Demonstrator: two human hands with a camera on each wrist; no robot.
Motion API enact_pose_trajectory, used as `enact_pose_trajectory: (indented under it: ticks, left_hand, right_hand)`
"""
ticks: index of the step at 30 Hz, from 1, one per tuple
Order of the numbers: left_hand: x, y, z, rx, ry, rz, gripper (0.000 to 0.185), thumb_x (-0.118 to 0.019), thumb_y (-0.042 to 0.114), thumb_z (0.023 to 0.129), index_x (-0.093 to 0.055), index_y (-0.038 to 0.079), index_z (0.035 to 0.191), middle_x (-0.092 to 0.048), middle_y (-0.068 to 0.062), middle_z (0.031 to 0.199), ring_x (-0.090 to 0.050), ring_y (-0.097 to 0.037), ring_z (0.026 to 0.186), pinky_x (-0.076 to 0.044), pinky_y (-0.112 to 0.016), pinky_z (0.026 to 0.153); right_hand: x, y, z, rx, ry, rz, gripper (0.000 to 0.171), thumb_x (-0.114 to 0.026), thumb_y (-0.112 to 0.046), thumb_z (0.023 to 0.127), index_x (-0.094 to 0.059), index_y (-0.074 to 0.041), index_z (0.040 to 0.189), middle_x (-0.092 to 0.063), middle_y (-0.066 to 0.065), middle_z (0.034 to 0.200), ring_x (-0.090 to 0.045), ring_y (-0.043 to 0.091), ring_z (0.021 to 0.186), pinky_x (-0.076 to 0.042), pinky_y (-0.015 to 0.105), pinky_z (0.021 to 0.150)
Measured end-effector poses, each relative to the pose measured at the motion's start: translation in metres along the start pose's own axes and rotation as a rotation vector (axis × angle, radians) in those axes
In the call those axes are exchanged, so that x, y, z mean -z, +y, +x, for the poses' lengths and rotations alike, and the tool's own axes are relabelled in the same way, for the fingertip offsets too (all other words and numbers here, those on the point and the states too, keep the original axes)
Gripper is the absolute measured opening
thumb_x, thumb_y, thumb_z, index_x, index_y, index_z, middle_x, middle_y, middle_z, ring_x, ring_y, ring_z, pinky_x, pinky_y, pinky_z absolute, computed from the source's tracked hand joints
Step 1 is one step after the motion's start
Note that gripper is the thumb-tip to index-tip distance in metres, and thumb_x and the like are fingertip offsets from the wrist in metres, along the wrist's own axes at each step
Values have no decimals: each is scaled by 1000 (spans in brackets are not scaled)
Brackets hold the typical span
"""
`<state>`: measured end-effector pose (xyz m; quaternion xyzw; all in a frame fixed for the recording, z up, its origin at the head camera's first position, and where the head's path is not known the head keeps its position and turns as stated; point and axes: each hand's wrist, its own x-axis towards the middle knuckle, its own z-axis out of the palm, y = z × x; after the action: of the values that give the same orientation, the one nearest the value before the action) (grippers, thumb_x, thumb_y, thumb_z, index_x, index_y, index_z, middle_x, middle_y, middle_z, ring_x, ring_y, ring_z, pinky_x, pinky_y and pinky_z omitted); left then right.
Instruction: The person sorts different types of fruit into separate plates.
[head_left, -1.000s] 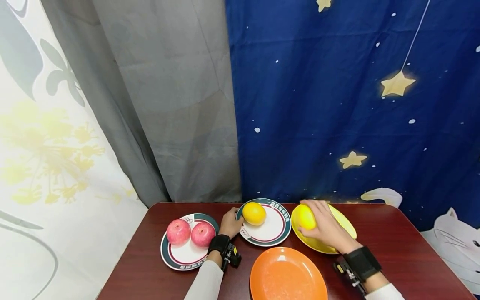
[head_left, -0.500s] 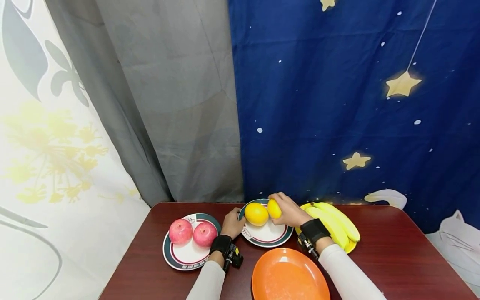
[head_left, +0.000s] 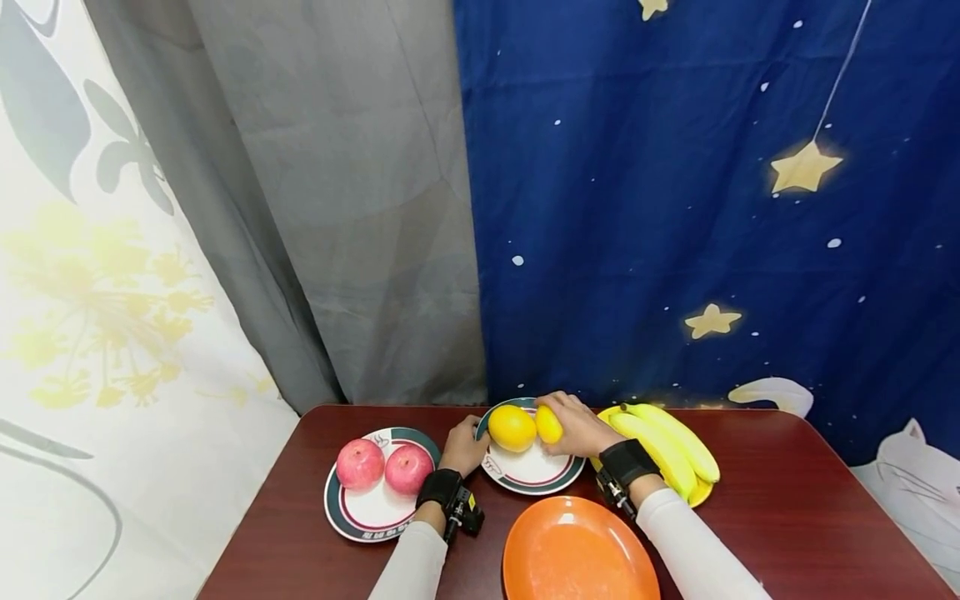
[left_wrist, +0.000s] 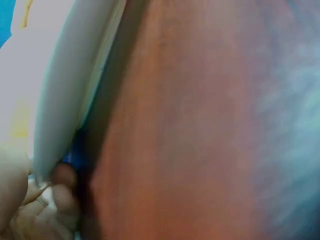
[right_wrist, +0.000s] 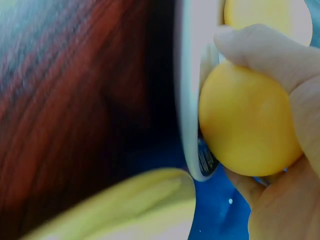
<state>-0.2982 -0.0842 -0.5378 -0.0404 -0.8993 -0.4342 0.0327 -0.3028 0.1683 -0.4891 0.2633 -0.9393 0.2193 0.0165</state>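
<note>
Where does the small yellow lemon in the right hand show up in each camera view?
Head: small yellow lemon at centre, in the right hand, over the green-rimmed white plate.
Left wrist: not in it.
Right wrist: lemon at right of centre, held in the fingers.
Shared landmark: that plate's rim.

Looks like a home room w/ staged backdrop: dark wooden table (head_left: 787, 500) w/ fruit plates, set vs a star-print blue curtain (head_left: 675, 208), grey drape (head_left: 337, 208) & floral sheet (head_left: 97, 292).
</note>
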Motion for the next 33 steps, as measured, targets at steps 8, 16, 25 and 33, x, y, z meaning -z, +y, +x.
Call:
enact_pose_trajectory:
  ticks: [8,16,25,33]
  left_hand:
    - [25,19,-16,-2,-18,93,36,-65,18,101,-61,-8,125,-64,-10,85,-61,-21,73,-56,-38,74]
    - [51,54,-58,-164,88,173,28,-69,17,98,-70,-1,119,-62,-5,88,-60,-15,75,-55,-33,72]
    - [36,47,-113,-228,-26,141,12,-69,19,99,-74,11,107,-60,7,84,-52,-1,72,-46,-20,65]
    - [9,32,-127,-167,-207,51,13,-69,28,100,-72,17,107,-61,11,87,-53,1,68,-46,-21,66]
  right_hand:
    - [30,1,-29,-37,46,25,84,-86,-35,84,-48,-12,156,-52,16,151,-50,39,134,-47,64,107]
    - [65,22,-79,-170,150,-81,56,-74,-29,96,-59,-6,145,-58,20,146,-52,45,133,-46,68,105]
    - [60,53,-121,-237,169,-251,49,-80,-24,90,-67,3,129,-61,29,134,-55,48,119,-49,65,99]
    - [42,58,-123,-188,200,-284,51,-84,-17,85,-67,7,126,-64,28,128,-54,44,115,-48,59,100]
